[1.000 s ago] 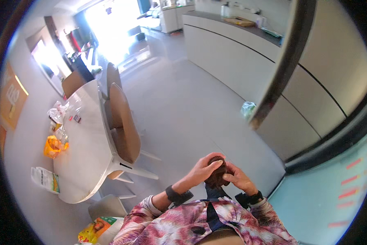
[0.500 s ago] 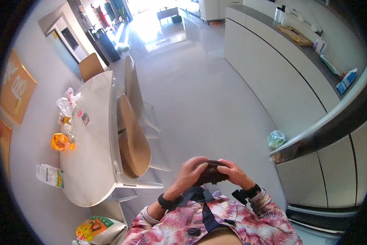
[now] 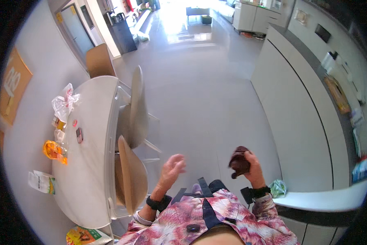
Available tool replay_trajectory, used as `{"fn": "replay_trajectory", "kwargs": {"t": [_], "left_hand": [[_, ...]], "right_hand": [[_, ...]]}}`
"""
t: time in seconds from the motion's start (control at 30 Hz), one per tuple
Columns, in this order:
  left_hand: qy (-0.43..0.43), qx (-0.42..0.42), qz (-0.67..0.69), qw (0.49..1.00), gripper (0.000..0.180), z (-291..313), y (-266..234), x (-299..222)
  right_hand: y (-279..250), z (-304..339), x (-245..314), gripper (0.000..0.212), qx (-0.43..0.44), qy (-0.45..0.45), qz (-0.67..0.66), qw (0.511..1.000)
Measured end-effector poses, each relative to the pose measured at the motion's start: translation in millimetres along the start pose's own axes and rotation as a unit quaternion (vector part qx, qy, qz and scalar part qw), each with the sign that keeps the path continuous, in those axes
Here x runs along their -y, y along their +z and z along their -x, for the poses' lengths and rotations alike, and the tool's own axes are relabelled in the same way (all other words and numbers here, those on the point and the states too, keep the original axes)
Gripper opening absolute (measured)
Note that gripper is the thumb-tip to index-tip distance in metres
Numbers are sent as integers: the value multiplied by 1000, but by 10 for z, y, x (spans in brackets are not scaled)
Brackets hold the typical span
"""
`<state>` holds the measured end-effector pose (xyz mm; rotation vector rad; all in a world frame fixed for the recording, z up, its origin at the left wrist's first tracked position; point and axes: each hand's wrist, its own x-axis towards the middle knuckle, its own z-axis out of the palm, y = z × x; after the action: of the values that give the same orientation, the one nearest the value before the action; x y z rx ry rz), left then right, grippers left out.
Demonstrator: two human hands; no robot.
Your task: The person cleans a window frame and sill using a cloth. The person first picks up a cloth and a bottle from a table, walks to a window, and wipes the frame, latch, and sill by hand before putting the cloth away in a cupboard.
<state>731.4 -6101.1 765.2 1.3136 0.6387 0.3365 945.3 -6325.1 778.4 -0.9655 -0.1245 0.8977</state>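
Note:
My right hand (image 3: pixel 253 167) grips a dark brown soft-looking bundle (image 3: pixel 239 160), held up in front of me. It is crumpled, with a short end hanging below; its exact kind cannot be made out. Apart from it, to the left, my left hand (image 3: pixel 174 168) is raised with nothing in it, its fingers loosely bent and slightly blurred. The nearest furniture to that hand is a tan chair (image 3: pixel 132 179) at the table.
A white table (image 3: pixel 85 179) stands along the left wall, carrying plastic bags, a small phone-like device (image 3: pixel 79 135) and an orange bag (image 3: pixel 52 151). Tan chairs line its right side. Pale cabinets (image 3: pixel 297 110) run along the right. A green-filled bag (image 3: pixel 278 188) lies near their base.
My hands have parted: the left came off the brown bundle and moved left, while the right carried it rightward. The view has shifted forward along the room.

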Motion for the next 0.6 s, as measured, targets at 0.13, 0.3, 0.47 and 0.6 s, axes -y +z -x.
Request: {"fn": "replay_trajectory", "kwargs": {"t": [0.13, 0.3, 0.47, 0.6], "left_hand": [[-48, -12, 18, 999, 27, -748, -34, -208], [-44, -59, 31, 997, 26, -1820, 27, -371], [-49, -124, 51, 990, 25, -2833, 155, -795], [-26, -143, 36, 989, 25, -3444, 183, -1146]], "right_hand": [[-504, -715, 265, 38, -21, -38, -36, 998], [-919, -1909, 536, 37, -90, -12, -109, 990], [-767, -3333, 1198, 38, -90, -37, 50, 994], [-284, -4263, 1726, 39, -21, -22, 94, 995]]}}
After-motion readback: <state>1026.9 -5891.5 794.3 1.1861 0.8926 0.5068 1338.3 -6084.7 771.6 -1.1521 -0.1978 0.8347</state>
